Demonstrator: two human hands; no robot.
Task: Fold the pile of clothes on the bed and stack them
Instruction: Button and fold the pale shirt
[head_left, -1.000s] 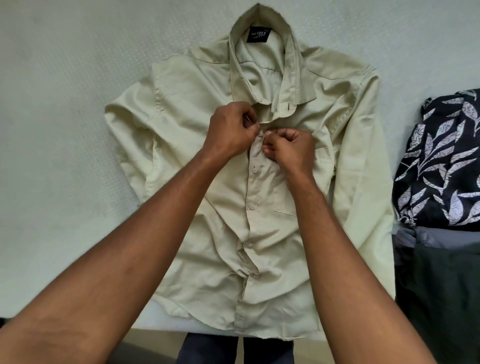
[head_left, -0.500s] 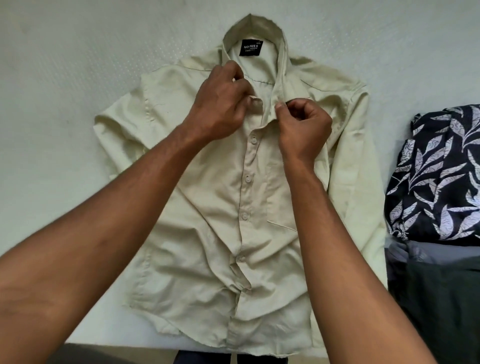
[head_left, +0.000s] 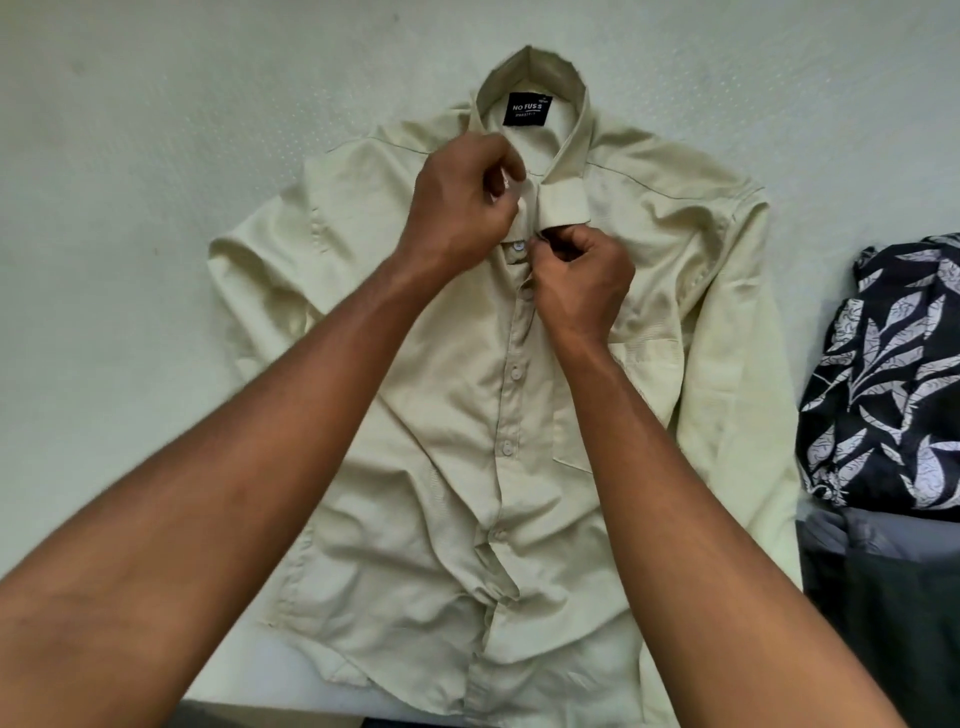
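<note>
A pale cream button-up shirt (head_left: 447, 467) lies face up on the bed, collar away from me, a black label inside the collar. Its sleeves are folded in along the sides. My left hand (head_left: 462, 197) pinches the left edge of the placket just under the collar. My right hand (head_left: 582, 280) pinches the right edge of the placket beside the top button. Both hands sit close together at the upper chest of the shirt. Several buttons run down the front below them.
A stack of clothes sits at the right edge: a dark leaf-print garment (head_left: 893, 374) on top, grey cloth (head_left: 883, 535) and dark green cloth (head_left: 904, 634) beneath. The pale bedsheet (head_left: 130, 208) stretches to the left and beyond the collar.
Both hands went up from the chest button to the collar, then came down a little to the top button. The view also shifted, so the shirt sits lower in frame.
</note>
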